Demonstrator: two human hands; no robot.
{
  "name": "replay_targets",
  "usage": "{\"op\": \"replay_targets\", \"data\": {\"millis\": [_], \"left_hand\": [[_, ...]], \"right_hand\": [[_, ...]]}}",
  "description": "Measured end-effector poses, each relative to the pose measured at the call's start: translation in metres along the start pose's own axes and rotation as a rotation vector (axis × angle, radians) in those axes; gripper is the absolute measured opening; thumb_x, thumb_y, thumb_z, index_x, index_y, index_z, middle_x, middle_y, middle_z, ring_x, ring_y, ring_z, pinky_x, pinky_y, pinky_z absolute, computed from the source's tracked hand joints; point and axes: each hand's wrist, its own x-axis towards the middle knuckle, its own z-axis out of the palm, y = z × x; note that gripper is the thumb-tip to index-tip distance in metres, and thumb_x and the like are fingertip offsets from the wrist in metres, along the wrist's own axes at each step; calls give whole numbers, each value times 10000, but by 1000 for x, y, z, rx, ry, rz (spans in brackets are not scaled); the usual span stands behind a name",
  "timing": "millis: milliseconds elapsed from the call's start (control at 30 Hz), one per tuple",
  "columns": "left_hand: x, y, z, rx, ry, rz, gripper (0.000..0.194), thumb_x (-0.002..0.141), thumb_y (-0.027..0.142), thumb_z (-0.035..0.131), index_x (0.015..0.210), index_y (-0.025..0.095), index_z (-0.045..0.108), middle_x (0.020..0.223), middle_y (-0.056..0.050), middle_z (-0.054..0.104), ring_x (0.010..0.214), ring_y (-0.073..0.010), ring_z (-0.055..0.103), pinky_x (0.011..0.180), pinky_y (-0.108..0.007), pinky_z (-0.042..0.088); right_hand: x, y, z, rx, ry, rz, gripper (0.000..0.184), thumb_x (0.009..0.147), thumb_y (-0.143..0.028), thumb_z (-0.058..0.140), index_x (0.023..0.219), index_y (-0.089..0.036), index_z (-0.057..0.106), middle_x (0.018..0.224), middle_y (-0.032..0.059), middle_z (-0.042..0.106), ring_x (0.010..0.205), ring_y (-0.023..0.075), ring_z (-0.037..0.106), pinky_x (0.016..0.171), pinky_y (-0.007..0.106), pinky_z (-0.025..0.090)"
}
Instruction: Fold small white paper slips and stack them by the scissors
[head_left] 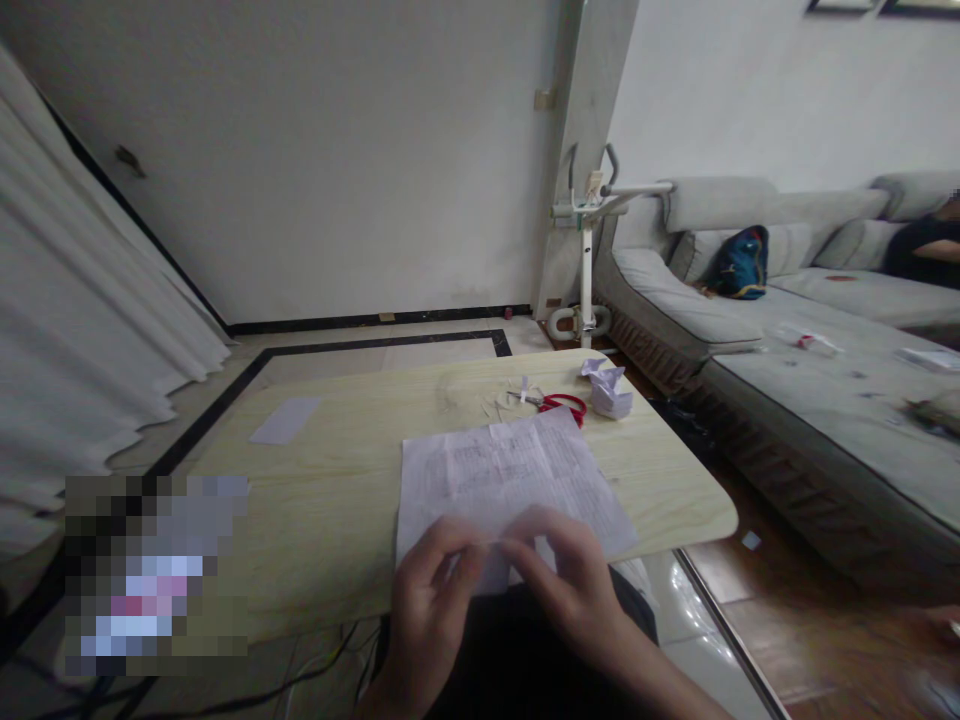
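Observation:
My left hand (439, 580) and my right hand (562, 570) meet fingertip to fingertip above the near edge of a printed paper sheet (510, 465). Both are closed in a pinch, slightly smeared by motion. Whatever sits between the fingertips is too small and blurred to name. The creased sheet lies on a pale wooden table (352, 520). Past its far edge are red-handled scissors (564, 405), partly covered by the sheet, and a scatter of thin scraps (495, 405). Crumpled and folded white paper (611, 390) rests to their right.
A small blank paper (287, 420) lies on the table's left; a pixelated patch hides its near left corner. Right of the table stands a grey sofa (787, 400) with a blue backpack (742, 262) and a person (930, 245). White exercise equipment (587, 260) stands behind.

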Motion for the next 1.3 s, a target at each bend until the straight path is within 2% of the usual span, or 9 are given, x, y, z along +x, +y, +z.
{"op": "replay_targets", "data": {"millis": [167, 467, 600, 767, 1000, 1300], "left_hand": [[0, -4, 0, -6, 16, -32, 168, 902, 238, 588, 755, 204, 660, 711, 5, 660, 683, -159, 631, 632, -208, 518], [-3, -7, 1, -61, 4, -34, 172, 912, 256, 587, 757, 206, 645, 715, 13, 633, 689, -148, 612, 640, -200, 507], [-4, -6, 2, -87, 19, -25, 163, 909, 266, 593, 767, 209, 649, 724, 11, 638, 693, -152, 613, 651, -205, 519], [-4, -8, 2, -96, 13, -83, 161, 905, 278, 590, 766, 212, 638, 704, 15, 631, 666, -157, 613, 609, -206, 521], [-2, -5, -1, -34, -32, 21, 169, 910, 197, 546, 756, 214, 613, 711, 19, 618, 684, -151, 595, 642, -209, 506], [-4, -11, -3, 30, -106, 49, 239, 917, 216, 527, 684, 201, 579, 636, 27, 546, 603, -138, 540, 577, -221, 444]], "right_hand": [[2, 2, 0, -4, -27, 34, 93, 844, -218, 643, 758, -186, 652, 679, 6, 648, 642, 160, 600, 627, 275, 486], [2, -1, 0, 30, -14, 17, 163, 856, -197, 626, 695, -185, 601, 636, -11, 612, 614, 145, 578, 609, 259, 463], [1, -1, 0, 10, -6, -28, 174, 868, -199, 607, 695, -191, 588, 646, -8, 606, 626, 151, 568, 608, 265, 457], [-1, -1, -1, -36, -21, -97, 151, 875, -173, 589, 725, -193, 592, 661, -3, 606, 625, 154, 566, 599, 270, 456], [-2, 4, -1, -96, -35, -188, 130, 869, -137, 562, 752, -191, 580, 682, 6, 600, 637, 153, 560, 606, 276, 450], [-1, 7, -2, -96, -153, -37, 80, 838, -136, 586, 787, -189, 619, 703, -4, 603, 654, 142, 562, 612, 255, 463]]}}
